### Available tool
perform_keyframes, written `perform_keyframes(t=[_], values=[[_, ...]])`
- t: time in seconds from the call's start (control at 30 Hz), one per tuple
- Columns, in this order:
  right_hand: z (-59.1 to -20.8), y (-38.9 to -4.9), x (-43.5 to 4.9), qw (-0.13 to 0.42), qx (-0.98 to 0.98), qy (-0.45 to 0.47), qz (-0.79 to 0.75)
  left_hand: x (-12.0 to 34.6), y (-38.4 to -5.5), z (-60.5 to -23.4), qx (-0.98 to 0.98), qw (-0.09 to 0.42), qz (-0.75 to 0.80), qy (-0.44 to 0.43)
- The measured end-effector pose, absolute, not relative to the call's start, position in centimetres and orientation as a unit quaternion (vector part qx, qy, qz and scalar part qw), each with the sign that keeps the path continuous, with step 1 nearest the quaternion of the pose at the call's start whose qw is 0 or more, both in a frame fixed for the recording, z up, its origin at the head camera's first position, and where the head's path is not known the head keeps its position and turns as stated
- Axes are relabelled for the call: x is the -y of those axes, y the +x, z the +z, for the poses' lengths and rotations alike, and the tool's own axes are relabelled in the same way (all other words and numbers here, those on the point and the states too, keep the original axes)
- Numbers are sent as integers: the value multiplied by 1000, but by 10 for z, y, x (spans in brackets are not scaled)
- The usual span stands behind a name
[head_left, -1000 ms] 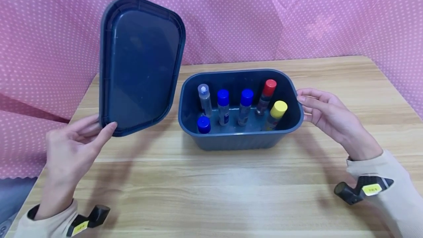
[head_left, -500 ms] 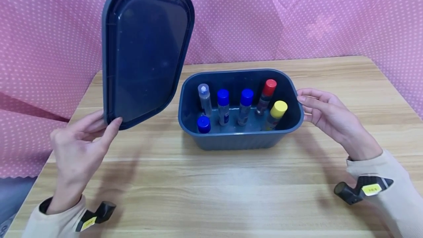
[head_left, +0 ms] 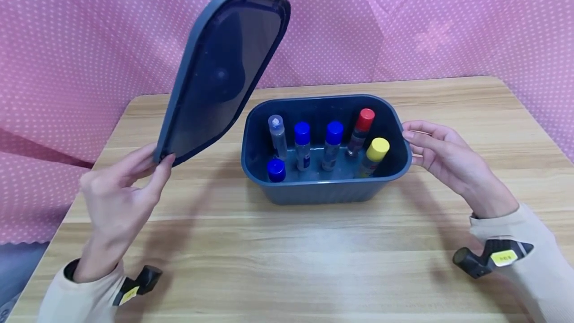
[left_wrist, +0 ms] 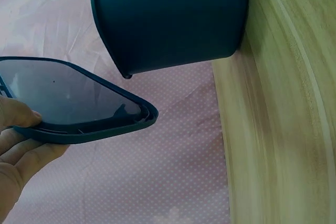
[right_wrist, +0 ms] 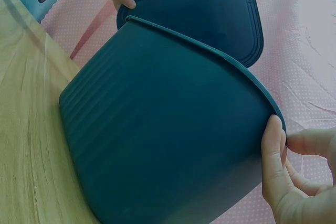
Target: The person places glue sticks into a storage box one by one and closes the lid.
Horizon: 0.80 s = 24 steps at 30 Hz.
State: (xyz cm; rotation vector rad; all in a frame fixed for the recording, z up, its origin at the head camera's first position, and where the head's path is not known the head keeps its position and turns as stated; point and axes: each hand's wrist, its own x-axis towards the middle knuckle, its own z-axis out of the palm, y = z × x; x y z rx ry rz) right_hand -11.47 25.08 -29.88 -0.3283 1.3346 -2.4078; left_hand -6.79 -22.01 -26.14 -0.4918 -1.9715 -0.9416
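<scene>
My left hand [head_left: 121, 196] pinches one corner of a dark blue plastic lid [head_left: 215, 79], thumb on its inner face. The lid is raised and tilted at the left of the box, apart from it. A dark blue storage box [head_left: 320, 191] stands uncovered on the table. Several small clear bottles stand inside: some with blue caps [head_left: 302, 133], one red-capped bottle [head_left: 357, 138], one yellow-capped bottle [head_left: 374, 156] leaning, and one bottle with a see-through cap [head_left: 278, 136]. At the box's right end my right hand [head_left: 453, 163] grips the rim with thumb and fingertips.
The wooden table [head_left: 287, 263] spreads in front of the box and to both sides. Pink dotted cloth [head_left: 358, 29] hangs behind the table and along its sides.
My left hand has moved rightward with the lid, towards the box. The lid rose, then came down a little, and has turned more edge-on. The right hand and the box look nearly still.
</scene>
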Motion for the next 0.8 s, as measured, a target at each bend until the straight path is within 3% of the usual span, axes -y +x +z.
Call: perform_keyframes(t=[0.37,0.8], values=[[-299,-115,-251,186,-479,-118,-850,204,-76,-261,781,475,-334,-232],[-297,-115,-252,173,-489,-124,-846,193,-80,-265,795,476,-268,-265]])
